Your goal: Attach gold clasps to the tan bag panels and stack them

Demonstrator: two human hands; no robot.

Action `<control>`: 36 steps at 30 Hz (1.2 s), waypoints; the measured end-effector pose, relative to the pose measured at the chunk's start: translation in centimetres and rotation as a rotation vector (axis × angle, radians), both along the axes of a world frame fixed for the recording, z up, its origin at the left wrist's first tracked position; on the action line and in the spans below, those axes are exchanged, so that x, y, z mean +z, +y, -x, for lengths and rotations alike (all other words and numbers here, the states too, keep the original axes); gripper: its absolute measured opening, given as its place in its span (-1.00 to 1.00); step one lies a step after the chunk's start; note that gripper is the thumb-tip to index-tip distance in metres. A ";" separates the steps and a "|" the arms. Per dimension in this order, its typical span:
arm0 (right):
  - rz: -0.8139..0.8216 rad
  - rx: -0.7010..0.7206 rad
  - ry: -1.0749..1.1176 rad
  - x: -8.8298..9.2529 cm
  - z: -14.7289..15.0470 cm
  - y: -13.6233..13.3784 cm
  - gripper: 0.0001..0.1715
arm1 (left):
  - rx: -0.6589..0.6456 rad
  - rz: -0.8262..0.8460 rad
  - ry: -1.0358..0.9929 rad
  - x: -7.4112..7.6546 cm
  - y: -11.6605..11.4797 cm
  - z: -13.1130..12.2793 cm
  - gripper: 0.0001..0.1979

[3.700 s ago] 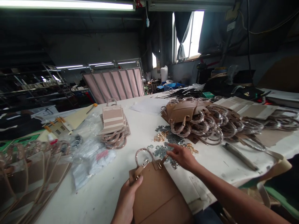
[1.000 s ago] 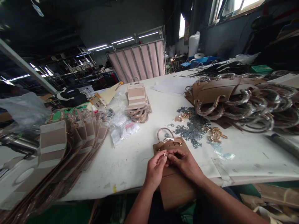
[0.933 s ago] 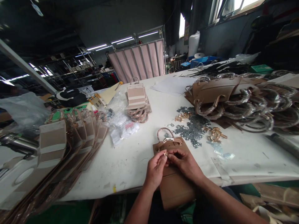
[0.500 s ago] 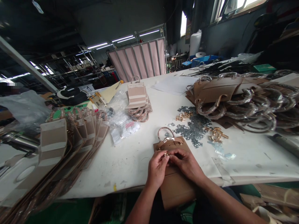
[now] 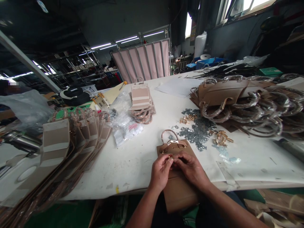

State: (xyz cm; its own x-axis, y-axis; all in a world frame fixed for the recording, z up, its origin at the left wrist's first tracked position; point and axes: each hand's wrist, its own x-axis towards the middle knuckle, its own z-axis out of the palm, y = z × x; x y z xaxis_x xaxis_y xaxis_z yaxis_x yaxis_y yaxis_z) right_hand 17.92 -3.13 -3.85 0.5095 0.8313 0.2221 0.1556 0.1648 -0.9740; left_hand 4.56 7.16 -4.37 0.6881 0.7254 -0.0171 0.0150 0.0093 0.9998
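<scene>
A brown handbag panel hangs over the table's front edge, its wrapped loop handle pointing away from me. A gold clasp with a strap lies across its upper part. Above the panel, my left hand pinches a small gold metal fitting between thumb and fingers. My right hand meets it from the other side, thumb and forefinger closed on the same fitting. The fingers cover most of the fitting, so its exact kind is hidden.
Flat grey metal plates are scattered beyond the panel, beside gold fittings. A large pile of brown bag parts stands at right. More bag panels lean at left, near a plastic bag. A small stack lies mid-table.
Both hands stay together at the fitting, with only a slight shift of the fingers. The whole view has moved a little; the panel lies as before.
</scene>
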 end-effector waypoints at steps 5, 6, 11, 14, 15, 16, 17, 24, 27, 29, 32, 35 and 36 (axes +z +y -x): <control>0.055 0.067 0.146 0.2 -0.1 -0.1 -0.65 | 0.027 0.029 -0.015 -0.1 0.1 0.1 -0.58; 0.071 0.089 0.199 0.1 -0.3 0.0 -0.63 | 0.040 0.035 -0.022 0.0 0.1 0.1 -0.57; 0.123 0.109 0.272 -0.7 -0.9 0.4 -0.49 | 0.022 0.009 -0.023 0.1 0.1 0.4 -0.56; 0.130 0.133 0.173 -1.0 -1.0 0.6 -0.58 | -0.003 -0.026 -0.009 0.3 0.1 0.5 -0.56; 0.129 0.139 0.127 -0.9 -1.1 0.7 -0.61 | -0.001 -0.034 -0.003 0.3 0.1 0.6 -0.55; 0.124 0.142 0.072 -0.8 -1.2 0.7 -0.63 | 0.003 -0.041 0.004 0.4 0.2 0.6 -0.54; 0.116 0.149 0.007 -0.6 -1.4 0.7 -0.65 | 0.008 -0.048 0.011 0.4 0.2 0.6 -0.53; 0.070 0.301 -0.498 1.6 -3.7 0.2 -0.69 | -0.024 -0.039 0.052 0.4 0.6 0.2 -0.58; 0.106 0.282 -0.630 1.8 -3.7 0.1 -0.68 | -0.031 -0.025 0.056 0.4 0.7 0.1 -0.59; 0.114 0.235 -0.687 1.5 -3.3 0.1 -0.67 | -0.030 -0.003 0.054 0.3 0.8 0.2 -0.59; 0.111 0.158 -0.715 0.7 -2.6 0.2 -0.67 | -0.027 0.030 0.048 0.2 0.9 0.2 -0.60; 0.111 0.093 -0.696 0.1 -1.9 0.3 -0.68 | 0.005 0.044 0.027 0.0 0.9 0.2 -0.61; 0.117 0.069 -0.674 0.0 -1.7 0.3 -0.69 | 0.021 0.044 0.017 -0.1 0.8 0.2 -0.61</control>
State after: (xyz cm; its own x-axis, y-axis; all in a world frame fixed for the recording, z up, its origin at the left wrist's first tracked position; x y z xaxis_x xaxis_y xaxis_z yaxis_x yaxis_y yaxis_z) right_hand 19.61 -2.83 -3.86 0.2369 0.8945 0.3791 0.7269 0.0957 -0.6800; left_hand 4.37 7.97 -4.44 0.6722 0.7379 -0.0605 0.0313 0.0533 0.9981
